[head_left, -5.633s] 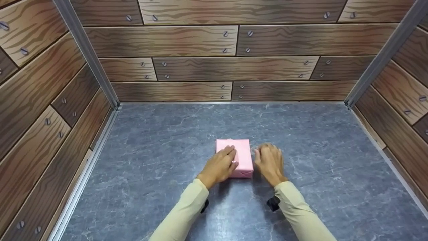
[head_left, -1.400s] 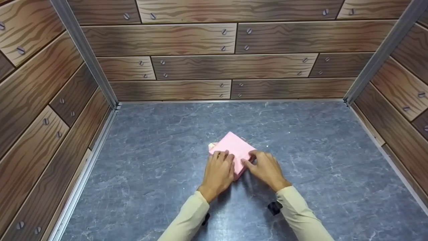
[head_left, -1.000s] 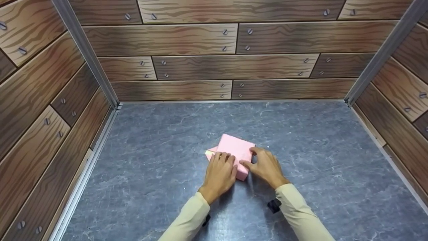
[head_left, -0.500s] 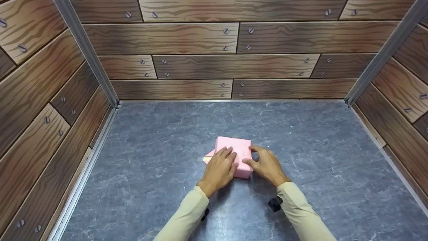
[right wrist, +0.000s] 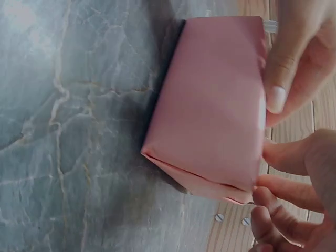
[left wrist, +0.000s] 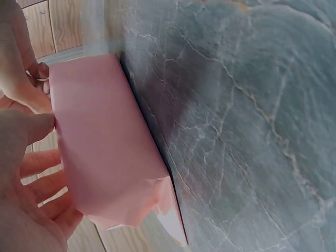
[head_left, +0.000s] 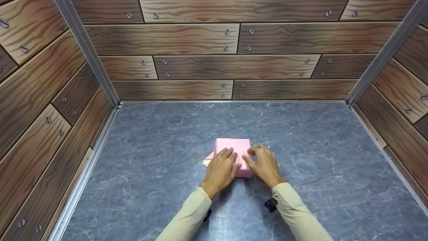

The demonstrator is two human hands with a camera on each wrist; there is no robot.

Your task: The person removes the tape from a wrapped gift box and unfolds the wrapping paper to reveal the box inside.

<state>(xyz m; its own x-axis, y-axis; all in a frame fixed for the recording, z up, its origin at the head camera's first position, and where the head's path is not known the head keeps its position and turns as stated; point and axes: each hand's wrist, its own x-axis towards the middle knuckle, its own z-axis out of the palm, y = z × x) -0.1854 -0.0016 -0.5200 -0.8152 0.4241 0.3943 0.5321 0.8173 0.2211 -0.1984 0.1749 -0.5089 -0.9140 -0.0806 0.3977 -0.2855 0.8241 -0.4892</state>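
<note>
A box wrapped in pink paper [head_left: 239, 145] lies square on the floor in the head view, between both hands. On its left side a folded paper flap [head_left: 208, 160] with a pale inner face sticks out; the left wrist view shows this loose flap [left wrist: 170, 210] at the box's end. My left hand [head_left: 219, 169] rests on top with fingers stretched. My right hand [head_left: 264, 164] is at the right top edge, thumb and index finger bent and close together. The right wrist view has these fingers [right wrist: 286, 191] touching the edge near a creased corner. I cannot tell whether they pinch anything.
Grey marbled floor [head_left: 160, 150] spreads around the box. Wood-patterned walls [head_left: 194, 68] stand at the back and both sides, with metal rails [head_left: 88, 57] at the corners. A small white speck [head_left: 290, 133] lies to the right. Black wrist cameras [head_left: 271, 205] sit below the sleeves.
The box has turned counterclockwise from a diamond slant to square, its loose flap swinging down along the left. My left fingers have straightened on top; my right index has drawn in toward the thumb.
</note>
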